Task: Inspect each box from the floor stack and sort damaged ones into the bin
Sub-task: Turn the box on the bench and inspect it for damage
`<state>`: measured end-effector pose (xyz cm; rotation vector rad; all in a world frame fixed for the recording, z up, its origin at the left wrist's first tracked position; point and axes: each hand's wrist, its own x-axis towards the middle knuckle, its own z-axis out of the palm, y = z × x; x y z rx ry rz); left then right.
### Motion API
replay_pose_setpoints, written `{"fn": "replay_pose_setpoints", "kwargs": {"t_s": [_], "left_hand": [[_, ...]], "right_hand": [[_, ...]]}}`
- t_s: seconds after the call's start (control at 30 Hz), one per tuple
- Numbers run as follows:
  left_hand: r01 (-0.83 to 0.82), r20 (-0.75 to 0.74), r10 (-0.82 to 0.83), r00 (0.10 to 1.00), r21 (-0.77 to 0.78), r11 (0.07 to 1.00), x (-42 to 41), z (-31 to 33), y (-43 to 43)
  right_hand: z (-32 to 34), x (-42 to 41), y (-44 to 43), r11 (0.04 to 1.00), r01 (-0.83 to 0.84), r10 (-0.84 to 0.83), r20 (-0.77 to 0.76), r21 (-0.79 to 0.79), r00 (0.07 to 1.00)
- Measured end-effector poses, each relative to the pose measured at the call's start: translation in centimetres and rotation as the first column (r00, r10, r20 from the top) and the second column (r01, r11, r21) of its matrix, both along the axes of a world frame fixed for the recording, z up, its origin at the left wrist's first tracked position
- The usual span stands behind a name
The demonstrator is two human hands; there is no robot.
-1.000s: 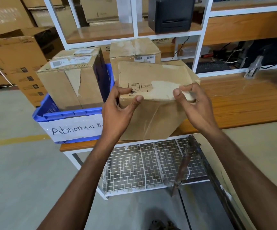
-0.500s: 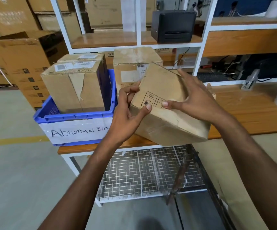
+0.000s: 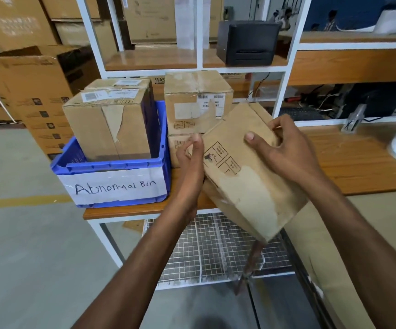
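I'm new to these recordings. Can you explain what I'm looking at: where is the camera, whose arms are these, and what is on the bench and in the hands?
There is no machine here. A person works with bare hands, and the only camera is worn on their head. It looks forward and down, which is why the arms come in from the bottom edge. The left hand and the right hand both grip one cardboard box, held tilted in front of the bench. Its printed face has a pale, scuffed patch. On the wooden bench stands a blue bin labelled "Abnormal Bin", with other boxes inside it. Right of the bin are two stacked boxes. A black printer sits on the shelf above.
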<state>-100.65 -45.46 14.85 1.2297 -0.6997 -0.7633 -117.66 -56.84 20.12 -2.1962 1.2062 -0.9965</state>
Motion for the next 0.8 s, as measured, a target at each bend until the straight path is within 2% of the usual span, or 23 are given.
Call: {"fn": "replay_pose_setpoints", "kwargs": {"t_s": [0.13,0.2,0.3,0.37,0.5,0.63,0.8], "left_hand": [[-0.094,0.285,0.1,0.953,-0.032,0.995,-0.4,1.9,-1.1],[-0.12,0.338,0.125,0.933,-0.036,0.992,-0.2,2.1,-1.6],[-0.132,0.403,0.135,0.905,-0.035,0.991,0.4,1.5,-2.2],[-0.148,0.451,0.159,0.878,-0.058,0.987,0.2,1.7,-2.1],[-0.149,0.454,0.182,0.872,-0.108,0.983,-0.8,2.4,-1.8],[-0.153,0.463,0.237,0.854,-0.211,0.965,-1.0,3.5,-1.5],[-0.155,0.49,0.258,0.833,-0.242,0.958,0.8,4.2,-4.0]], "right_hand": [[-0.4,1.1,-0.4,0.998,0.063,-0.062,-0.064,0.005,0.996],[-1.5,1.3,-0.1,0.997,0.072,-0.073,-0.058,-0.014,0.996],[-2.8,1.1,0.5,0.992,0.121,-0.12,0.028,-0.043,0.992],[-2.8,1.3,0.5,0.99,0.143,-0.142,0.09,-0.008,0.986],[-2.1,1.9,0.2,0.985,0.158,-0.17,0.22,0.071,0.961],[-1.0,1.7,0.6,0.982,0.187,-0.18,0.329,0.01,0.927],[-0.8,3.8,-1.0,0.991,0.137,-0.131,0.305,0.001,0.943]]}}
